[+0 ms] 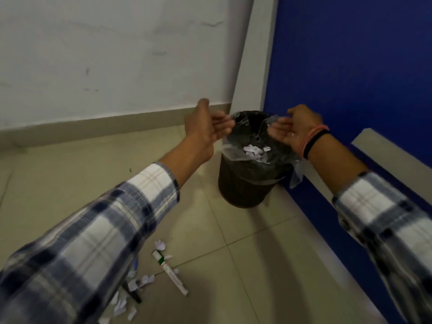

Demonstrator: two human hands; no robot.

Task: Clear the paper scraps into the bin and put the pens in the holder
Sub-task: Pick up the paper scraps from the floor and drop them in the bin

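- The dark round bin is standing on the tiled floor in the corner where the white wall meets the blue partition, lined with a clear plastic bag that is folding over its rim.
- White paper scraps are lying inside the bin, on the bag's bottom.
- The left hand is hovering beside the bin's left rim, palm turned inward and fingers loosely curled; it seems to be holding nothing, though its blurred fingertips are overlapping the edge of the bag.
- The right hand is hovering over the bin's right rim, half open with fingers curled toward the opening; whether they are pinching the bag I cannot tell.
- Pink and black bands are sitting on the right wrist, and both arms are wearing plaid sleeves.
- More torn paper is lying scattered on the floor near the bottom edge, well apart from the bin.
- A white marker with a green band is lying among those scraps, with a black pen just beside it.
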